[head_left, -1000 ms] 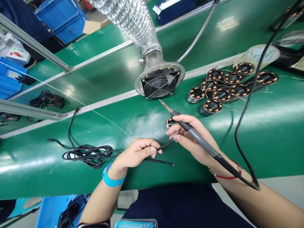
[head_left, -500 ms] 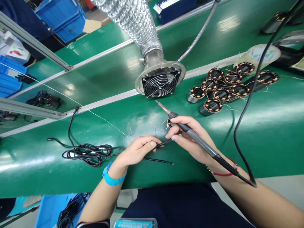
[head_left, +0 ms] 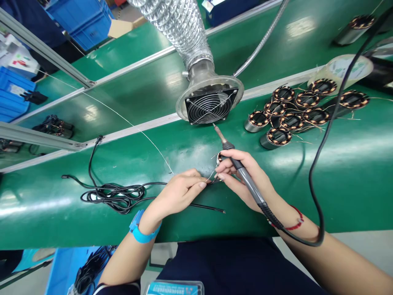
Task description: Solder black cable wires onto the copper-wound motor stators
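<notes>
My right hand [head_left: 242, 180] is closed around a grey soldering iron [head_left: 245, 178] whose tip points up toward the extraction fan [head_left: 210, 107]. Its fingertips also touch a small copper-wound stator [head_left: 220, 157] on the green bench. My left hand [head_left: 179, 191], with a blue wrist strap [head_left: 139, 231], pinches the end of a thin black wire [head_left: 207, 208] right beside the right fingertips. A fine solder wire [head_left: 138, 130] runs from the upper left down to the spot between my hands.
A coil of black cable [head_left: 115, 196] lies left of my left hand. Several copper-wound stators [head_left: 291, 116] cluster at the right behind the iron's black cord [head_left: 322, 143]. A silver flexible duct [head_left: 184, 28] feeds the fan. Blue bins [head_left: 80, 20] stand beyond the bench.
My left hand moved right until its fingertips met the right hand's. The iron tilted more upright, its tip closer to the fan. The solder wire end came nearer my hands.
</notes>
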`<state>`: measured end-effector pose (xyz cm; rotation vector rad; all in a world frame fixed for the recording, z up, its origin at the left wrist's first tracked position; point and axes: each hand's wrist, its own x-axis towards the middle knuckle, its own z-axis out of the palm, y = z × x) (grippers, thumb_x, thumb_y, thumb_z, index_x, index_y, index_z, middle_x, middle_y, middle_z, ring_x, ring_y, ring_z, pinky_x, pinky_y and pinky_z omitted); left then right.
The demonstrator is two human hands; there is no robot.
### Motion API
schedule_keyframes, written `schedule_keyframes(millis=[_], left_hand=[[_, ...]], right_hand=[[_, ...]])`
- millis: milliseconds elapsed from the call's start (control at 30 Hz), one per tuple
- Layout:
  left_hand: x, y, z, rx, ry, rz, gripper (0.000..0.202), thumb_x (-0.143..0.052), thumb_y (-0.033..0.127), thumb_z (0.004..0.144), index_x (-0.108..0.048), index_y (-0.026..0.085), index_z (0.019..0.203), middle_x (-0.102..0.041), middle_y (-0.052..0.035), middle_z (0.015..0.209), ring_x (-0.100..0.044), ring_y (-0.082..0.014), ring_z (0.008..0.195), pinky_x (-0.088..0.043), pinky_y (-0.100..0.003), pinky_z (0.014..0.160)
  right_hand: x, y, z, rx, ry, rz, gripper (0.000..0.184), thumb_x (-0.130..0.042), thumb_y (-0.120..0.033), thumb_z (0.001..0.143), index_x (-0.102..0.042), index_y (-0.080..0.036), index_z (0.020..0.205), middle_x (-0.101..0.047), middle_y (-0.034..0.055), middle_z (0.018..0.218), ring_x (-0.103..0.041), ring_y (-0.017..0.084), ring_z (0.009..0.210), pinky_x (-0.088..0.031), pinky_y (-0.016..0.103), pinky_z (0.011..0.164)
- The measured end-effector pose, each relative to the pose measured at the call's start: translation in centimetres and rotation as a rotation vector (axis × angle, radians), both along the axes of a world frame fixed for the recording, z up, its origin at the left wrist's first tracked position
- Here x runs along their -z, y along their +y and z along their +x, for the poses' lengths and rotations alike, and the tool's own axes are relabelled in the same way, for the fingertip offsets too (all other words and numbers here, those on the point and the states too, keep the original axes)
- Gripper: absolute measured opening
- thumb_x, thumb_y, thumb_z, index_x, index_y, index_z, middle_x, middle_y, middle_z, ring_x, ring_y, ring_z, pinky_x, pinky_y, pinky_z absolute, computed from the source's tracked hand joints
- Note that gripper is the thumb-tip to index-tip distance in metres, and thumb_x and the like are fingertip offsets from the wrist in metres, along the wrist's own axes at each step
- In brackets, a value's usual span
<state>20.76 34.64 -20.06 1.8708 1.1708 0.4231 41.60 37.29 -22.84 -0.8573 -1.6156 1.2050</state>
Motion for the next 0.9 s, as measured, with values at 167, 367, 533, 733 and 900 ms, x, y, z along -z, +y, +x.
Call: schedule_keyframes(millis=[167,367,533,733,900], left_hand=[[-0.1,-0.1,-0.3,0.005,0.044,0.025,0.04,-0.039,0.035,0.101,-0.07,0.017,0.116,-0.065,-0.0072,0.089,-0.061,-0.0167,0.084,-0.049,-0.031,0.077],[-0.4,0.1,0.4,0.02,0.074,-0.005,0.031,-0.044,0.031,0.098,-0.071,0.018,0.104,-0.068,-0.0074,0.093,-0.059,-0.0192,0.089,-0.046,-0.034,0.084],[-0.1,0.1,2.7,-0.261,-0.282,-0.315,0.018,-0.051,0.033,0.092,-0.06,0.017,0.094,-0.067,-0.0037,0.085,-0.06,-0.015,0.078,-0.047,-0.029,0.075],[-0.1,1.2,4.2,-0.537,-0.498,-0.5,0.015,-0.061,0.03,0.07,-0.054,0.017,0.066,-0.051,0.0049,0.053,-0.039,-0.006,0.049,-0.029,-0.021,0.05],[1.1,2.9,4.4,-0.662,-0.486,-0.529,0.006,-0.056,0.023,0.061,-0.054,0.018,0.06,-0.049,0.0057,0.046,-0.035,-0.0053,0.044,-0.024,-0.021,0.047]], right_hand=[[0.5,0.0,-0.1,-0.007,0.02,-0.017,0.045,-0.062,-0.01,0.085,-0.049,-0.029,0.124,-0.064,-0.0015,0.093,-0.067,0.009,0.08,-0.058,0.021,0.074],[0.3,0.0,-0.2,-0.033,-0.013,0.07,0.043,-0.06,-0.008,0.086,-0.048,-0.027,0.123,-0.063,-0.0023,0.089,-0.066,0.01,0.08,-0.059,0.025,0.076],[-0.2,-0.2,-0.3,-0.006,-0.056,0.145,0.042,-0.06,-0.008,0.087,-0.049,-0.028,0.122,-0.064,-0.0036,0.086,-0.066,0.009,0.076,-0.058,0.023,0.072],[-0.4,0.2,0.3,0.042,-0.081,0.005,0.034,-0.06,-0.017,0.089,-0.052,-0.027,0.121,-0.071,-0.0004,0.091,-0.07,0.013,0.08,-0.059,0.027,0.073],[-1.0,0.7,2.3,0.208,-0.172,-0.063,0.035,-0.055,-0.031,0.095,-0.055,-0.028,0.13,-0.074,0.002,0.092,-0.071,0.014,0.072,-0.059,0.03,0.068]])
